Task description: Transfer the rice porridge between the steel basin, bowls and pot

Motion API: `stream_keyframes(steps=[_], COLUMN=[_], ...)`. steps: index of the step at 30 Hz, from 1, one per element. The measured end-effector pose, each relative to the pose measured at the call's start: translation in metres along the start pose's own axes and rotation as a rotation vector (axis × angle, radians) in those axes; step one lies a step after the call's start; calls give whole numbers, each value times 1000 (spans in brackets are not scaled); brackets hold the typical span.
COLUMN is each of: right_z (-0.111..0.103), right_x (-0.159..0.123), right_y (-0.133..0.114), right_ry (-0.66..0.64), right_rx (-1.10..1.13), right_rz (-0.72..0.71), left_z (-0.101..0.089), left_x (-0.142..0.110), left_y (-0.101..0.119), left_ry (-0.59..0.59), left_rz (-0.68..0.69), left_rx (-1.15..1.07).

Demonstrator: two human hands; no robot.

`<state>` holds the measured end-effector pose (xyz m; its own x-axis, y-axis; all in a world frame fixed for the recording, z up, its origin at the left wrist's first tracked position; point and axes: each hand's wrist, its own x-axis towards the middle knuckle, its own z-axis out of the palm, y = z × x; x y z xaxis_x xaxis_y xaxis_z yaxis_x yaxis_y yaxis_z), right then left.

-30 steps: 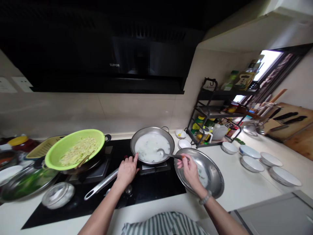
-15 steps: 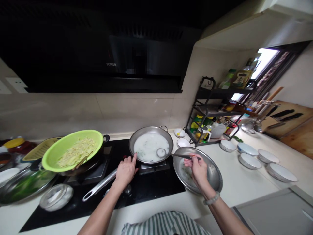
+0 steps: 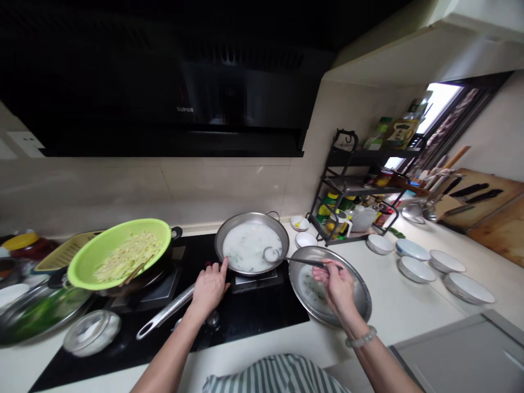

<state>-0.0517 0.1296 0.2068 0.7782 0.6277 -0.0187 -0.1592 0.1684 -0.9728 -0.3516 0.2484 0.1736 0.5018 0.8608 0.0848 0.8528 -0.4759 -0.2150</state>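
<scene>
A steel frying pan [image 3: 221, 232] on the cooktop holds white liquid with green bits. My left hand [image 3: 208, 286] closes over its long handle near the pan, index finger stretched to the rim and thumb apart. In my right hand [image 3: 338, 284] is the dark handle of a ladle [image 3: 301, 261], held above a large steel bowl [image 3: 362, 295]. The ladle's round head [image 3: 271, 254] dips into the pan's liquid at the right side. Whitish liquid with green bits also lies in the steel bowl, partly hidden by my right hand.
At left, a green colander [image 3: 82, 262] holds pale shreds and chopsticks, beside a glass jar [image 3: 92, 333] and a lidded pan [image 3: 49, 316]. Several white bowls [image 3: 415, 270] stand at right. A spice rack [image 3: 347, 188] stands behind. The black range hood [image 3: 176, 136] overhangs.
My right hand has shifted slightly right and down, with the ladle handle still in it. The ladle's head stays in the pan. My left hand keeps its place on the handle.
</scene>
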Motion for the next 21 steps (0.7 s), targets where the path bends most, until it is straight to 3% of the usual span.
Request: stream_keyframes(steps=[4,11,16,21], right_z=[-19,-80,-122,-150], right_x=[2,7,0,-14], right_y=[-12,-20,2,30], right_ry=[42,228,272,134], right_rx=[26,0,-216,-571], right_rz=[-1,-103,-206,-370], left_z=[-1,-1,-2,-1], left_x=[0,0,1,1], left_y=[1,1,1,1], left_ry=[-2,-11,-34,-38], left_rz=[1,2,-8,-12], left_rx=[-8,-21,-30,-27])
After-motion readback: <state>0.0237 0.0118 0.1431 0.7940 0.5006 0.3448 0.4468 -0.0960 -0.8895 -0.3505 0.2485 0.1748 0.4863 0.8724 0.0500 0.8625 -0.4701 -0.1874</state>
